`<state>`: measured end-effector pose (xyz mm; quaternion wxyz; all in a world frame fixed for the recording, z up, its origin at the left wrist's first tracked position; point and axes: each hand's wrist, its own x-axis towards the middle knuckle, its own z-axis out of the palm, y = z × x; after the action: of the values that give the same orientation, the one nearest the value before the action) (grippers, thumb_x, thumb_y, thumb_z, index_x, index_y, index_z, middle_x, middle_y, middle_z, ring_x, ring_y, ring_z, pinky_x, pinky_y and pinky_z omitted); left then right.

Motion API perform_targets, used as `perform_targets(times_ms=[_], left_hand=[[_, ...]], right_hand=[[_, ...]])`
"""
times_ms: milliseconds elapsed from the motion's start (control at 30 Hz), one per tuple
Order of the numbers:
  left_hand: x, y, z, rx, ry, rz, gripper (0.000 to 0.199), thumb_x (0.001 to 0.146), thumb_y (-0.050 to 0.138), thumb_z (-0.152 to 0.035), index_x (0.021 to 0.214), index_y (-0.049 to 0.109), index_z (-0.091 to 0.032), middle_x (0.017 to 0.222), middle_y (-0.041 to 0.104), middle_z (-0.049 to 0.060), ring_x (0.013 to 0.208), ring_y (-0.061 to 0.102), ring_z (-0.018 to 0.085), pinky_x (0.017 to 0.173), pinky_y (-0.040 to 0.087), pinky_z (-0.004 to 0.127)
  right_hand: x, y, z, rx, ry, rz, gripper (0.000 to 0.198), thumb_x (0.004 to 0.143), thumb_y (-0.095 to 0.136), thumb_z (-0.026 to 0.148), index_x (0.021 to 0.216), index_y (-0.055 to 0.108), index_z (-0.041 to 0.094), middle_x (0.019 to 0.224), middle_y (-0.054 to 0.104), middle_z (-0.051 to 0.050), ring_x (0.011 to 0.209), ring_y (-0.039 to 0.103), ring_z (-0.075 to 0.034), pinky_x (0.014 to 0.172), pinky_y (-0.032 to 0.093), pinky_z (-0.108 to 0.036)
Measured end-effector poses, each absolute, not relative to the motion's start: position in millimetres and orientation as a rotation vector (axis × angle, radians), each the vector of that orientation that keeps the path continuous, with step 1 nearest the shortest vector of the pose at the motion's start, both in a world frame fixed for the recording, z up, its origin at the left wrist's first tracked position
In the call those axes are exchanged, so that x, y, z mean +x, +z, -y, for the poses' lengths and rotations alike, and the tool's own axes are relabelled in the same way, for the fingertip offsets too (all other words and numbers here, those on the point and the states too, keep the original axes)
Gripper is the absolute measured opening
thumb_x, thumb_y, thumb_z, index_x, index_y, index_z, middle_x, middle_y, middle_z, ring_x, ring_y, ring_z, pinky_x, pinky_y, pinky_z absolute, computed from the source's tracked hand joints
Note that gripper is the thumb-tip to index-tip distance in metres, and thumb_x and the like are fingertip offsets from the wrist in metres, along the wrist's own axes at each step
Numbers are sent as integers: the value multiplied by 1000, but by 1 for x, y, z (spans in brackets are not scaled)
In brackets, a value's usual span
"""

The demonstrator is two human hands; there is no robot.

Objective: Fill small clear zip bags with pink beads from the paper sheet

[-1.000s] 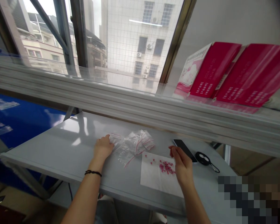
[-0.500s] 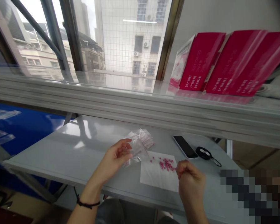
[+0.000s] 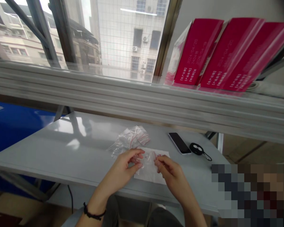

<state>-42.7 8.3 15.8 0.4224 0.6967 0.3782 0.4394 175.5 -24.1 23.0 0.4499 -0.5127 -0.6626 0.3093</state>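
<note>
Between my hands, over a white sheet of paper, is a clear zip bag with a thin red line near its opening. My left hand has its fingers curled on the bag's left end. Pinched at the red-lined edge is my right hand. Only a bit of pink shows by the right fingertips; the small pink pieces on the paper are mostly hidden behind the bag and hand. A loose heap of clear zip bags lies just beyond my left hand.
A phone and a black round case with a loop lie right of the paper on the grey table. Above the table's back runs a shelf bearing red boxes. A blue surface is at the left.
My right hand has moved left from beside the pink pieces to the bag's red-lined edge. My left hand has brought the bag from the heap over the paper. The view has tilted down.
</note>
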Motion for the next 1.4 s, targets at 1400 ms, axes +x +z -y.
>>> perform_targets(times_ms=[1400], left_hand=[[-26, 44, 24, 1981, 1120, -1373, 25, 95, 50, -22, 72, 58, -20, 69, 58, 0, 66, 54, 16, 61, 33, 28]], right_hand=[[122, 16, 29, -1234, 769, 1310, 22, 94, 58, 33, 76, 51, 22, 67, 49, 4, 59, 44, -13, 54, 34, -24]])
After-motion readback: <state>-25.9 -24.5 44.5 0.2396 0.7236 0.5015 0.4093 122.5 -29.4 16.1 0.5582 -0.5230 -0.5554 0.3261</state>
